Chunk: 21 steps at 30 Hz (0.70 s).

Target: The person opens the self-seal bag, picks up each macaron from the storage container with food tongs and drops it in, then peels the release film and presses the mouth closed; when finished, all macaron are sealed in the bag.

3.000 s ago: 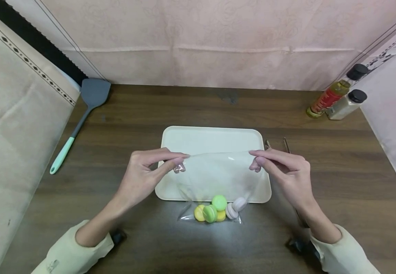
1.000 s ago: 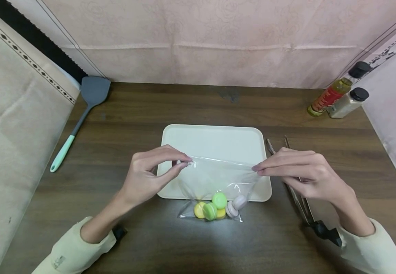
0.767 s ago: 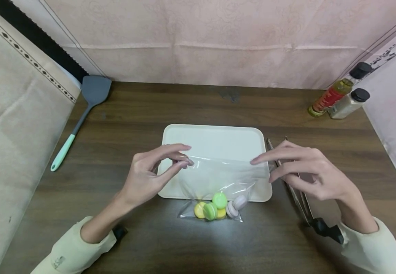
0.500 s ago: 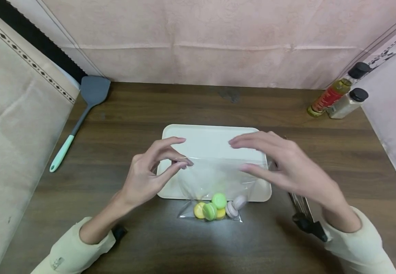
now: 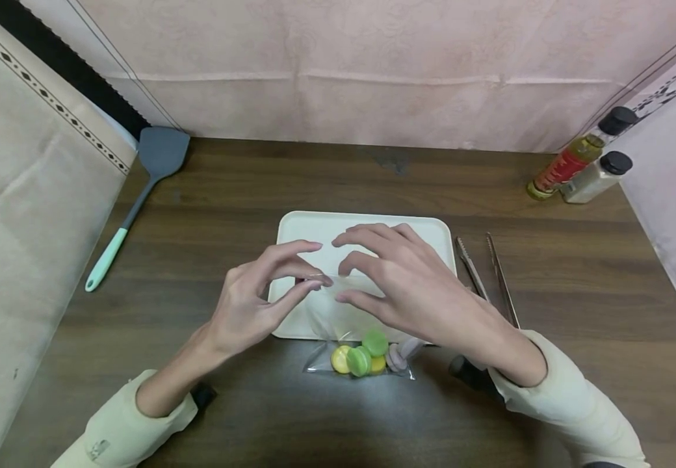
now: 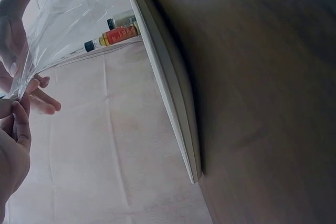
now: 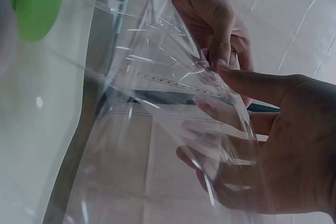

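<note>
A clear plastic bag point(image 5: 329, 322) stands over the front of a white tray point(image 5: 367, 221). At its bottom, just in front of the tray, lie green macarons point(image 5: 375, 342), yellow macarons point(image 5: 340, 359) and pale lilac macarons point(image 5: 395, 359). My left hand point(image 5: 250, 299) pinches the bag's upper left corner between thumb and fingers. Close by, my right hand point(image 5: 414, 286) is spread above the tray with its fingers bent loosely. In the right wrist view, its fingers point(image 7: 236, 182) show through the film, while the thumb is on the other side, near the pinched corner.
Metal tongs point(image 5: 504, 279) lie right of the tray, partly under the right forearm. A grey spatula point(image 5: 162, 153) with a mint handle lies at the left. At the back right stand an oil bottle point(image 5: 563, 169) and a black-capped jar point(image 5: 589, 182). Cloth walls point(image 5: 344, 110) border the table.
My right hand has let go of the bag's upper right corner and moved left along the top edge towards my left hand. The left hand keeps its pinch and barely moves.
</note>
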Available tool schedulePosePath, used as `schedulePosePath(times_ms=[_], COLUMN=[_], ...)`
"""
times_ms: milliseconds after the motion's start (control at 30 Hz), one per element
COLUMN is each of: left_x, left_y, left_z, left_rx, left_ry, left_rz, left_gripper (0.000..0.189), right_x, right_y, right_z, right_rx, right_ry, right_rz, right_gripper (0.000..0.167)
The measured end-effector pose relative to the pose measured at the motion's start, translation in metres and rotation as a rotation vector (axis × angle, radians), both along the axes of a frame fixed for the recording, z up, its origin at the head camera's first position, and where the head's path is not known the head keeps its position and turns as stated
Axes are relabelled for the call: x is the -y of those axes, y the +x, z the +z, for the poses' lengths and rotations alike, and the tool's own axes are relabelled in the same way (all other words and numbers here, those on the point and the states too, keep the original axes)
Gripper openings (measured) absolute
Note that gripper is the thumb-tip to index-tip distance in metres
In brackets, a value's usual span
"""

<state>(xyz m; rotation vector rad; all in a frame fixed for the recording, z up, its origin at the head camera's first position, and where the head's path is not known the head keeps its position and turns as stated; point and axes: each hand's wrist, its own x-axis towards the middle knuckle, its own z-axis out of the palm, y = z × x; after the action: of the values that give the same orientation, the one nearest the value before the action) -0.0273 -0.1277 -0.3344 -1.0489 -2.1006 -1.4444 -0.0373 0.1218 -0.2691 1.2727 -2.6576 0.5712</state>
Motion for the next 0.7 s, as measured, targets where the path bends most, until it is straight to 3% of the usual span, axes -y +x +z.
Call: schedulePosePath(times_ms=[433,700], left_x=[0.001,-0.0044], left_y=[0.0014,0.0006], left_z=[0.0016,-0.0058], left_rx=[-0.018,0.12], left_ry=[-0.024,0.015], left_rz=[0.026,-0.058], left_gripper=[0.038,0.029], right_x=[0.007,0.0088], right_y=[-0.0006,0.0014], right_z=[-0.0063,-0.0042], right_rx=[-0.037,-0.044], right_ry=[-0.087,-0.13], right_rz=[0.062,0.09], right_gripper=[0.01,0.011])
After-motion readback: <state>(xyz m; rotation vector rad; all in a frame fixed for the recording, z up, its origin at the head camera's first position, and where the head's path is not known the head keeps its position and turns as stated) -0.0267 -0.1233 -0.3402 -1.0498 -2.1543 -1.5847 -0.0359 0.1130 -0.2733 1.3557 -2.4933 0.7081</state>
